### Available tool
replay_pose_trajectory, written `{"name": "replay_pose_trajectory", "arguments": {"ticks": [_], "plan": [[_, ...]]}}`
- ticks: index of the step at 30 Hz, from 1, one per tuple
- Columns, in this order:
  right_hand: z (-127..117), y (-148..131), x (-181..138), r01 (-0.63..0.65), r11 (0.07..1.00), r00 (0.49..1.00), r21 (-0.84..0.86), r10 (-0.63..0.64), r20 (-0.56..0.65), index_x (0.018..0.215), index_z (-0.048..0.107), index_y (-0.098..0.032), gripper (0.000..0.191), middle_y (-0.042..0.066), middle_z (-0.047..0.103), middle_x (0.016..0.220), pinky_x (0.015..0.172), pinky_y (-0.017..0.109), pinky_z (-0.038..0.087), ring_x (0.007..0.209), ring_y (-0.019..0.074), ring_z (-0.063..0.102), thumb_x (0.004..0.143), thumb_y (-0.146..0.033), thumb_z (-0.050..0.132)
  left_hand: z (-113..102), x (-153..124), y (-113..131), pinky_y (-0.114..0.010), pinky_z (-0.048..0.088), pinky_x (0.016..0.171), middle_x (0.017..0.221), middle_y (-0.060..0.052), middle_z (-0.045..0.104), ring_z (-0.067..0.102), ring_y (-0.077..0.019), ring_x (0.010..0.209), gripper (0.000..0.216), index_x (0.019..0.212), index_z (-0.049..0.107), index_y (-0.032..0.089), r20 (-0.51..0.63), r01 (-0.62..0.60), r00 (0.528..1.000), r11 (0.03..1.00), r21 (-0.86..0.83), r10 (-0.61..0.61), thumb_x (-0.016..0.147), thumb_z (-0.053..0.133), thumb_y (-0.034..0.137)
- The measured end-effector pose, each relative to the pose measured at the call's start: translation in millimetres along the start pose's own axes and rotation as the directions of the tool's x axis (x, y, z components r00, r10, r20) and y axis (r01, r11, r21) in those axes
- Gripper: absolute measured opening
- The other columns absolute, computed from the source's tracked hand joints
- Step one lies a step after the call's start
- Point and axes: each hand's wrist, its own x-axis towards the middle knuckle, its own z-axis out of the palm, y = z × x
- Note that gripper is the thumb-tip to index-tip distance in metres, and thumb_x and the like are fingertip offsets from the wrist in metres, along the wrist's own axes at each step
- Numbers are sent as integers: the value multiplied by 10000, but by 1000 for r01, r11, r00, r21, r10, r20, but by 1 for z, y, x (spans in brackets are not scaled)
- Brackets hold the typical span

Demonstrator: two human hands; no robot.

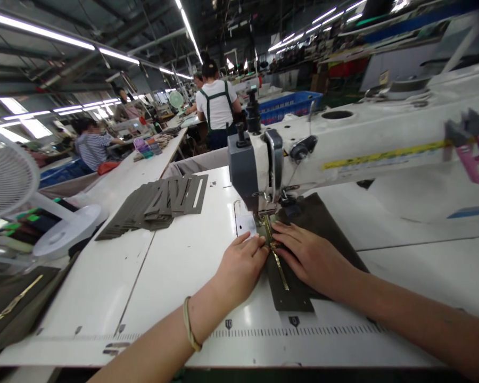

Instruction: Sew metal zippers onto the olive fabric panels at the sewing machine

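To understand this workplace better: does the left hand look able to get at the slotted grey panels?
Probably yes. The slotted grey panels lie ahead and left of the left hand on the white tabletop; no object shows between them, and the sewing machine stands to the right.

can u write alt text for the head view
A left hand and right hand touch dark fabric with a gold zipper at a white sewing machine. Overlapping dark pieces lie leftward on the white table; other people are beyond.
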Motion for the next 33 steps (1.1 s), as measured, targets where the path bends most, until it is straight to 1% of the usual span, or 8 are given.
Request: {"name": "replay_pose_trajectory", "arguments": {"ticks": [3, 6, 10, 21, 24, 27, 30, 33], "plan": [[2, 1, 0, 8, 1000, 1000, -8, -8, -11, 1010, 631, -89, 276, 147, 624, 1122, 932, 412, 473, 1036, 233, 587, 880, -178, 404, 1, 2, 1, -386, 463, 966, 1028, -116, 636, 608, -197, 977, 181, 944, 602, 92, 16, 19, 1000, 1000, -6, -19, 869, 438, 100], [4, 2, -1, 33, 999, 999, -31, -33, -21, 1070, 609, -52, 314, 158, 617, 1132, 933, 416, 473, 1052, 233, 581, 888, -164, 378, 2, 3, 1, -389, 468, 962, 1024, -117, 633, 610, -198, 971, 177, 947, 600, 92, 21, 31, 999, 1000, -6, -30, 876, 438, 103], [6, 3, -1, 48, 999, 999, -24, -49, -25, 1067, 615, -41, 326, 171, 613, 1133, 924, 420, 480, 1052, 240, 581, 889, -163, 371, 3, 3, 0, -399, 458, 976, 1029, -110, 629, 605, -193, 987, 178, 958, 594, 107, 47, 42, 998, 999, -17, -41, 885, 432, 107], [15, 15, 10, -23, 999, 999, 41, 24, -28, 1058, 617, -71, 304, 160, 626, 1113, 911, 415, 486, 1018, 238, 598, 874, -164, 395, 7, 13, -16, -411, 458, 974, 973, -100, 624, 596, -197, 963, 174, 954, 593, 123, 51, 57, 997, 997, -55, -54, 876, 438, 107], [18, 19, 15, -40, 998, 999, 51, 41, -32, 1025, 620, -92, 282, 148, 642, 1077, 865, 402, 510, 976, 235, 613, 882, -177, 392, 9, 18, -20, -400, 476, 944, 916, -91, 616, 585, -200, 942, 170, 920, 595, 126, 47, 60, 997, 996, -70, -57, 877, 432, 111], [19, 22, 20, -53, 997, 998, 56, 54, -28, 979, 624, -117, 269, 130, 665, 1010, 790, 372, 533, 902, 228, 636, 895, -197, 381, 13, 21, -23, -371, 511, 863, 844, -88, 595, 575, -202, 867, 165, 858, 596, 116, 59, 84, 995, 994, -75, -79, 877, 432, 122], [20, 23, 23, -80, 995, 996, 61, 82, -32, 932, 629, -149, 260, 101, 681, 934, 714, 334, 537, 811, 210, 648, 898, -205, 378, 16, 23, -26, -342, 529, 764, 830, -85, 573, 556, -204, 830, 164, 810, 590, 124, 71, 134, 989, 989, -67, -129, 867, 436, 127], [23, 27, 24, -123, 988, 990, 90, 128, -52, 896, 629, -171, 237, 89, 676, 912, 700, 334, 524, 794, 209, 639, 886, -214, 396, 18, 23, -28, -330, 527, 720, 840, -78, 565, 547, -194, 797, 158, 814, 590, 137, 89, 164, 983, 985, -45, -159, 866, 441, 137]]}}
